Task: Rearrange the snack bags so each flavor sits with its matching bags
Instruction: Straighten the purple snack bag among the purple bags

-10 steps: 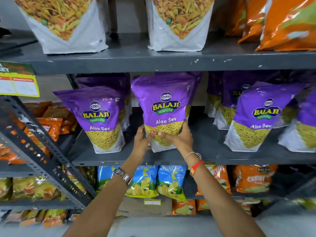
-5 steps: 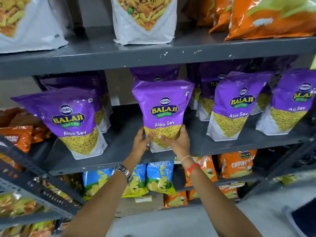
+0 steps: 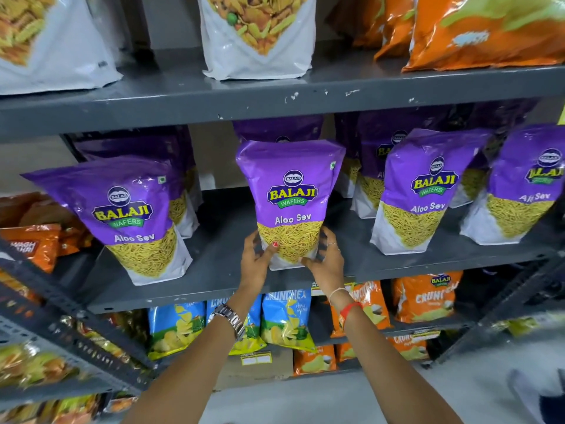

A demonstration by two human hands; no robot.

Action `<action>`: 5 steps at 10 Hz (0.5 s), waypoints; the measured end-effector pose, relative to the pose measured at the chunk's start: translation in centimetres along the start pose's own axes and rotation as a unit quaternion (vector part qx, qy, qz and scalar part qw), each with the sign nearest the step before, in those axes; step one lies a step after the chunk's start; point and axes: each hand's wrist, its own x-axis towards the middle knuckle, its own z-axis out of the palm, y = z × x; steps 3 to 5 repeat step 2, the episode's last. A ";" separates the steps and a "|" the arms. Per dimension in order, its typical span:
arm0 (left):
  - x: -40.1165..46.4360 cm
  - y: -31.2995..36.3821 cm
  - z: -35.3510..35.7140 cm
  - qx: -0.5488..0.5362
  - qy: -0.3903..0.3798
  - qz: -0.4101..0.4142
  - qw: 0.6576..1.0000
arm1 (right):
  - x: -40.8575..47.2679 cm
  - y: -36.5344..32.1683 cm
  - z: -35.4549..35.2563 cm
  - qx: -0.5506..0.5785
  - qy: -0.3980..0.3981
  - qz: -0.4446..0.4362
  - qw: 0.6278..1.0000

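A purple Aloo Sev bag [image 3: 292, 191] stands upright on the middle grey shelf [image 3: 220, 273]. My left hand [image 3: 255, 261] grips its lower left corner and my right hand [image 3: 328, 261] grips its lower right corner. More purple Aloo Sev bags stand on the same shelf: one at the left [image 3: 128, 215], one to the right [image 3: 422, 191], another at the far right [image 3: 526, 185], and others behind them in shadow.
White mixed-snack bags [image 3: 256, 35] and orange bags [image 3: 489, 29] stand on the upper shelf. Blue chip bags [image 3: 284, 319] and orange bags [image 3: 425, 298] fill the lower shelf. A slanted rack [image 3: 46, 316] with orange packs adjoins at the left. Grey floor lies below.
The view has shifted left on the shelf, and the held bag now stands a little more upright at the shelf's middle. Both hands keep their hold at its base.
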 end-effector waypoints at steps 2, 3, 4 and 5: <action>0.4 0.5 0.2 -0.003 -0.002 0.015 1.000 | 0.7 0.3 0.3 -0.011 -0.007 -0.009 1.000; 0.4 0.5 0.2 -0.003 -0.002 0.015 1.000 | 0.7 0.3 0.3 -0.011 -0.007 -0.009 1.000; 0.4 0.5 0.2 -0.003 -0.002 0.015 1.000 | 0.7 0.3 0.3 -0.011 -0.007 -0.009 1.000; 0.4 0.5 0.2 -0.003 -0.002 0.015 1.000 | 0.7 0.3 0.3 -0.011 -0.007 -0.009 1.000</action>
